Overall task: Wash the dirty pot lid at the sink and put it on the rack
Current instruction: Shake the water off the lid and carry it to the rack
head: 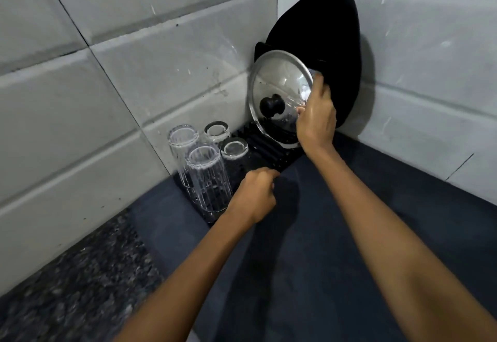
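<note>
A glass pot lid (277, 83) with a metal rim and a black knob stands nearly upright on the black ribbed rack (265, 150) in the tiled corner. It leans back toward a large black pan (320, 35) propped against the wall. My right hand (316, 116) grips the lid's right edge, fingers wrapped over the rim. Water drops show on the glass. My left hand (254, 196) is a closed fist at the rack's near edge, and whether it pinches the rack's edge cannot be told.
Several clear drinking glasses (204, 175) stand upside down on the rack's left part, close to my left hand. Grey tiled walls (150, 73) meet in the corner behind. A dark speckled stone counter (80, 288) runs below, with a darker mat (322, 234) under my arms.
</note>
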